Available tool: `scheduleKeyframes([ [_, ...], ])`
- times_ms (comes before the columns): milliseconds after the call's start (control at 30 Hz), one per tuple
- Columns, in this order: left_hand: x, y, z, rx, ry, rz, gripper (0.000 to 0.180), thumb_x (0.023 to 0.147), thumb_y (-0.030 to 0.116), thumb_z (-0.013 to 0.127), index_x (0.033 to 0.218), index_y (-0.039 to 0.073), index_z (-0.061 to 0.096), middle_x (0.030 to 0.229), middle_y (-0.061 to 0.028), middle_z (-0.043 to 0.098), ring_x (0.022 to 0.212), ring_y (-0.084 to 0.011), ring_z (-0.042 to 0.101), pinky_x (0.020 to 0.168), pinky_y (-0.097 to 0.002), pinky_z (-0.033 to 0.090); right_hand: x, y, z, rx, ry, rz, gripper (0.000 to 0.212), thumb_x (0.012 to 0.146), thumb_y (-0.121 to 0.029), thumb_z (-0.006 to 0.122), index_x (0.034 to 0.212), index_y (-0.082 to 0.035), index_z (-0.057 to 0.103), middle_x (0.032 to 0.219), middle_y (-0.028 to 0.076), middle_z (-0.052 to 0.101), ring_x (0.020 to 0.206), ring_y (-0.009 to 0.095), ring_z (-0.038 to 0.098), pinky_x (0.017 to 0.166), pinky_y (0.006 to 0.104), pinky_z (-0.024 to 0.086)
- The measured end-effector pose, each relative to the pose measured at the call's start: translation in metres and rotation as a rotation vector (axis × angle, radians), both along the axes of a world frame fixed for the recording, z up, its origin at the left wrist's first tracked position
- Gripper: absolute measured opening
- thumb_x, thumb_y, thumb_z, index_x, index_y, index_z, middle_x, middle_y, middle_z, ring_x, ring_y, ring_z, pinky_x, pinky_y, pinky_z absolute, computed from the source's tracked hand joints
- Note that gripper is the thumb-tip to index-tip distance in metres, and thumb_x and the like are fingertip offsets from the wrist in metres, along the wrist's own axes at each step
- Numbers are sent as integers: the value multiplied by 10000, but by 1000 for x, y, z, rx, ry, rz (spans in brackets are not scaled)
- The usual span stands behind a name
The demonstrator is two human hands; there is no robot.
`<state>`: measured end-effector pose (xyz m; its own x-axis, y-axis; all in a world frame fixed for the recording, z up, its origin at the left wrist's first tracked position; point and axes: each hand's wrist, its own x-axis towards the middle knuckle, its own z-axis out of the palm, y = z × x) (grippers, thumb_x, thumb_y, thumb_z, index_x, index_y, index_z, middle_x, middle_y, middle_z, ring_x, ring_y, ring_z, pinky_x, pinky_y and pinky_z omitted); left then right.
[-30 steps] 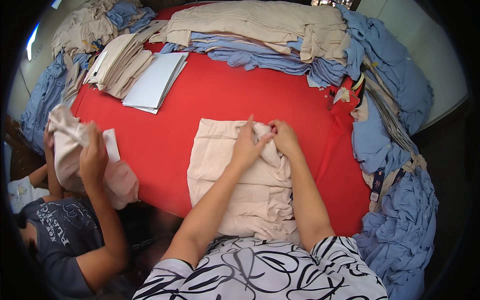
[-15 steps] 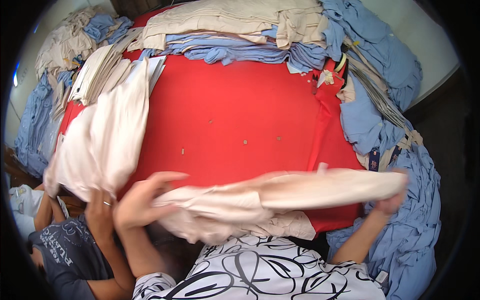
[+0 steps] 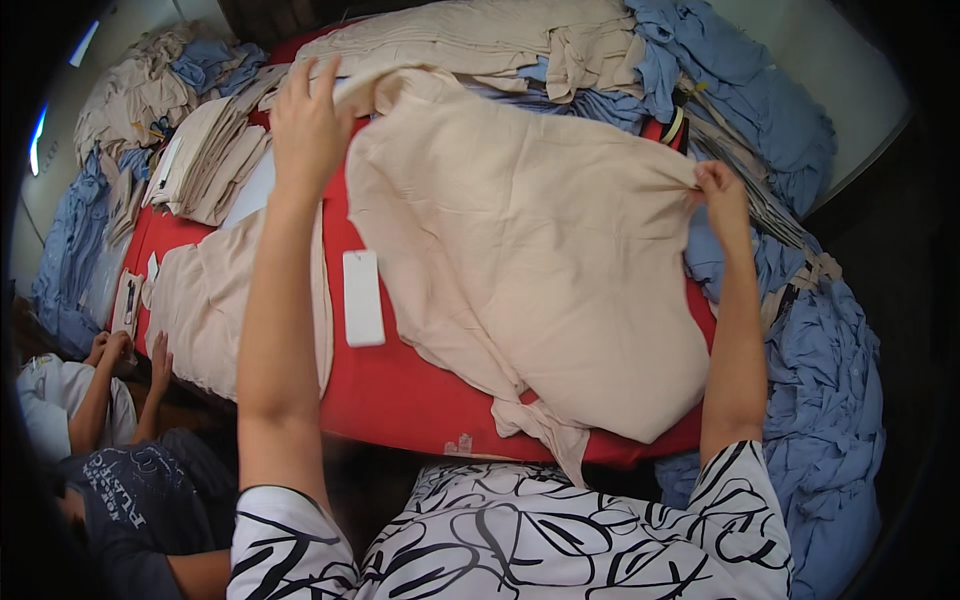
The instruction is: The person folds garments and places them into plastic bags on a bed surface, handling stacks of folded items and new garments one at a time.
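Note:
A beige shirt (image 3: 540,220) is spread out in front of me, its far edge raised and its lower end over the red table (image 3: 400,400). My left hand (image 3: 310,130) is at the shirt's far left corner, fingers pointing up, with the cloth at its thumb side. At the far right corner, my right hand (image 3: 725,195) pinches the fabric. A narrow sleeve-like end (image 3: 545,425) dangles at the near edge. Beside the shirt's left edge is a blank white tag (image 3: 363,298); whether it is attached cannot be seen.
Another beige garment (image 3: 215,310) lies flat at left, near a co-worker's hands (image 3: 160,360). Folded beige clothes (image 3: 205,160) stand behind it. Long stacks of beige garments (image 3: 450,40) line the far edge. Blue garments (image 3: 800,400) are heaped along the right side.
The shirt, bunched near my body before, is now opened out over the table. Both my hands have moved away from me. The co-worker's garment at left now lies flat.

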<state>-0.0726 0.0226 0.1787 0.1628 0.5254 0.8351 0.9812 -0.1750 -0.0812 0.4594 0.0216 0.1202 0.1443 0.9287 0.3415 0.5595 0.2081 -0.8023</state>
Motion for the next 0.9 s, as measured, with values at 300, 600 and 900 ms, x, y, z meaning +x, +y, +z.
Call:
scheduleKeyframes([
  [300, 62, -259, -169, -1191, -633, 121, 580, 915, 549, 558, 713, 9, 619, 764, -207, 644, 703, -391, 637, 662, -470, 495, -16, -247, -102, -825, -647, -386, 363, 833, -305, 709, 1017, -18, 582, 1131, 209, 570, 1048, 399, 574, 862, 481, 464],
  [600, 62, -210, -176, -918, -1426, -254, 355, 989, 258, 504, 1224, -4, 548, 1078, -236, 651, 1023, -307, 651, 812, -421, 537, -19, -252, -116, -337, 896, -144, 177, 946, -53, 538, 1122, -37, 553, 1082, 106, 642, 971, 188, 645, 834, 330, 548],
  [900, 6, -303, -173, -1491, -1366, -169, 454, 1001, 201, 512, 1373, -51, 448, 1281, -129, 587, 1182, -172, 539, 998, -323, 436, -40, -309, -112, -229, -146, -308, 562, 852, 12, 608, 1386, -6, 433, 1192, 138, 604, 1168, 240, 556, 1035, 346, 415],
])
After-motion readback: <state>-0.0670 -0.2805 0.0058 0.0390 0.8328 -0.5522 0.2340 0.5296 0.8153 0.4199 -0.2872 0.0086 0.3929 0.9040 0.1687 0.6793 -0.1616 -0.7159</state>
